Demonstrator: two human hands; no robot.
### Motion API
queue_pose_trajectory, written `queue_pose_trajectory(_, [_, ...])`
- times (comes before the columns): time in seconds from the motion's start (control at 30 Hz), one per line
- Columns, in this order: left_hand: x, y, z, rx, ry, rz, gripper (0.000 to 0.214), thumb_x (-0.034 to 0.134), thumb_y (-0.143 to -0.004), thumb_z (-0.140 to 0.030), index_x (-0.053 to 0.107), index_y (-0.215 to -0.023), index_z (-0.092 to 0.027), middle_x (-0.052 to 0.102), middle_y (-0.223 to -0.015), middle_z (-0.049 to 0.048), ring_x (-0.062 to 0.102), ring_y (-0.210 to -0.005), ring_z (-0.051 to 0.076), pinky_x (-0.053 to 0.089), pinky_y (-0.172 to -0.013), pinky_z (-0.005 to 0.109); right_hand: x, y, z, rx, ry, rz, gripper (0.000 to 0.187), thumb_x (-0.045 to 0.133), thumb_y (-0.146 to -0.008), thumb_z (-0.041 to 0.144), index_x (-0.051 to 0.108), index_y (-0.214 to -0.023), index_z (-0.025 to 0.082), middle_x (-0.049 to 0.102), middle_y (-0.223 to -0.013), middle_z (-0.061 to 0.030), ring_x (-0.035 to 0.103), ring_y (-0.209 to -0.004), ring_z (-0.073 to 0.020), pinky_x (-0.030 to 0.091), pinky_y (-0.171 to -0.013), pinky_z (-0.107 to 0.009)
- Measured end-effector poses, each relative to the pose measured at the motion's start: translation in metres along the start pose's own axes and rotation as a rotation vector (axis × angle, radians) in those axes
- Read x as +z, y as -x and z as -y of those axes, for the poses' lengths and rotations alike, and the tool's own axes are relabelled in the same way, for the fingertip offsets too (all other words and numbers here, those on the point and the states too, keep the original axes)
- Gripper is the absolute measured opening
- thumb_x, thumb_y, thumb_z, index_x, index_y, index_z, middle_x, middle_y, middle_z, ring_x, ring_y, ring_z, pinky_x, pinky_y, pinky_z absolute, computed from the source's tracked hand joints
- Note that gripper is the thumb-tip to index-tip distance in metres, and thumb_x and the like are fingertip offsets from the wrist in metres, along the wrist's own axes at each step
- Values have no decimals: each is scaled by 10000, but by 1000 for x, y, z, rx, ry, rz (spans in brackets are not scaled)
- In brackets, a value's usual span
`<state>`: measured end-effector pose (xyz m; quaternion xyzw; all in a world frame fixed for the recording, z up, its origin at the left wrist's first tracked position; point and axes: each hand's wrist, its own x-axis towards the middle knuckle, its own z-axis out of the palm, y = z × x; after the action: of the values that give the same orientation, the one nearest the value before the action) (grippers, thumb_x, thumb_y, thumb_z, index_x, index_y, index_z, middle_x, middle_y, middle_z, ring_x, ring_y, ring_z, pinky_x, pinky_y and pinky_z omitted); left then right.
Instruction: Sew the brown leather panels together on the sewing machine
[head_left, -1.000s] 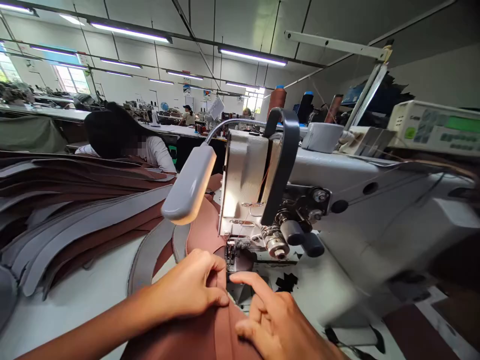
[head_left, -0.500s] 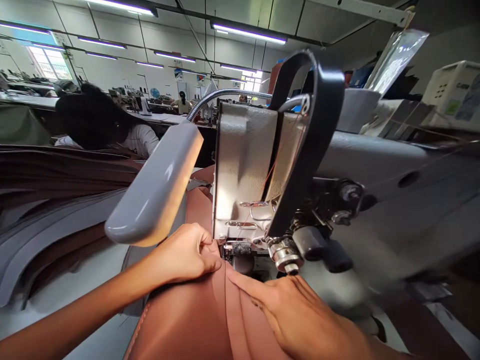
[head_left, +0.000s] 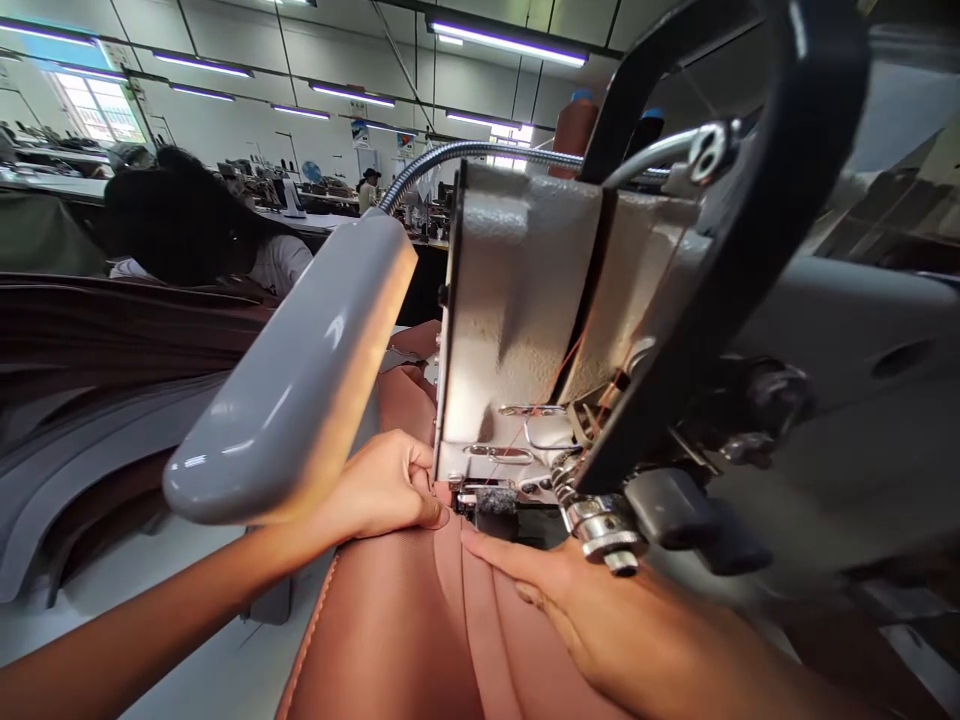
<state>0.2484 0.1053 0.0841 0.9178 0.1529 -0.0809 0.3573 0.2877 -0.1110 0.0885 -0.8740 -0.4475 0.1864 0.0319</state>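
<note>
A reddish-brown sheet of leather-like material [head_left: 397, 620] runs under the head of a sewing machine [head_left: 510, 290]. My left hand [head_left: 390, 490] pinches the material just left of the presser foot area, its fingers curled and its thumb pressed down. Flat on the material, right of a seam line, lies my right hand [head_left: 600, 610] with the index finger stretched toward the needle area. The other fingers of that hand are partly hidden. Light stitching [head_left: 319, 610] follows the sheet's left edge. The needle tip is too small to make out.
A grey lamp [head_left: 292, 380] on a flexible metal neck hangs over my left wrist. A black curved guard [head_left: 795, 170] stands close on the right. Stacked dark panels [head_left: 112, 340] lie at left. Behind them a person [head_left: 180, 220] bends forward.
The view has moved closer to the machine, whose head and black guard appear larger. Both hands keep their places on the material beside the presser foot area.
</note>
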Motion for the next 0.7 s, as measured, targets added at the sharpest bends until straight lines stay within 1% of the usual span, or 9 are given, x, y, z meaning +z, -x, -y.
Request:
queue_pose_trajectory(0.03, [0, 1, -1, 2, 1, 3, 174, 604, -526, -232, 675, -662, -151, 557, -542, -52, 494, -564, 124, 321, -474, 172, 4, 0, -3, 1, 11, -6, 545, 336, -881, 209, 295, -1366, 455, 677, -892, 1, 593, -564, -122, 329, -443, -203])
queue_pose_trajectory(0.1, [0, 1, -1, 9, -1, 4, 172, 575, -535, -206, 676, -657, -140, 550, -541, -50, 486, -561, 117, 313, -474, 169, 11, 1, -10, -6, 33, -45, 535, 369, -855, 200, 374, -1352, 399, 670, -772, -9, 494, -427, -100, 289, -399, -215])
queue_pose_trajectory(0.13, [0, 2, -1, 12, -4, 4, 182, 567, -539, -204, 678, -664, -134, 554, -551, -46, 491, -571, 119, 317, -481, 170, 13, 2, -13, -25, 44, -90, 524, 379, -847, 193, 414, -1333, 386, 659, -719, -6, 439, -381, -94, 277, -388, -223])
queue_pose_trajectory(0.17, [1, 1, -1, 14, -8, 3, 194, 567, -539, -209, 681, -675, -129, 563, -564, -40, 500, -585, 125, 325, -491, 173, 14, 2, -15, -56, 56, -149, 506, 388, -848, 199, 443, -1314, 387, 651, -694, -1, 421, -374, -96, 286, -396, -229])
queue_pose_trajectory(0.27, [2, 1, 0, 10, -23, -5, 245, 584, -542, -251, 691, -717, -117, 591, -604, -19, 532, -637, 157, 352, -519, 190, 11, 1, -19, -166, 77, -290, 448, 402, -870, 250, 474, -1275, 428, 656, -749, 12, 514, -501, -134, 374, -495, -248])
queue_pose_trajectory(0.33, [3, 0, 1, 8, -32, -16, 284, 589, -559, -286, 697, -754, -110, 610, -632, -2, 549, -674, 180, 368, -537, 201, 7, 0, -19, -197, 82, -317, 441, 410, -872, 260, 473, -1265, 450, 665, -822, 24, 557, -599, -153, 412, -567, -261])
queue_pose_trajectory(0.5, [4, 3, 1, 25, -36, -24, 293, 566, -613, -341, 703, -763, -130, 616, -629, 1, 562, -673, 187, 379, -544, 210, 8, 2, -21, -206, 69, -370, 437, 434, -845, 220, 540, -1215, 427, 675, -952, 19, 593, -715, -178, 455, -623, -278])
queue_pose_trajectory(0.6, [5, 2, 2, 31, -36, -36, 277, 554, -624, -342, 699, -720, -126, 609, -611, 6, 558, -662, 186, 373, -533, 211, 14, 5, -24, -175, 57, -391, 442, 460, -823, 220, 552, -1205, 423, 682, -885, 2, 589, -694, -190, 466, -630, -301])
queue_pose_trajectory(0.7, [5, -1, 4, 30, -27, -59, 262, 560, -617, -336, 688, -686, -118, 607, -614, 12, 557, -674, 191, 373, -543, 213, 17, 6, -25, -140, -38, -409, 438, 485, -811, 236, 554, -1194, 437, 677, -846, 5, 585, -687, -194, 475, -651, -315])
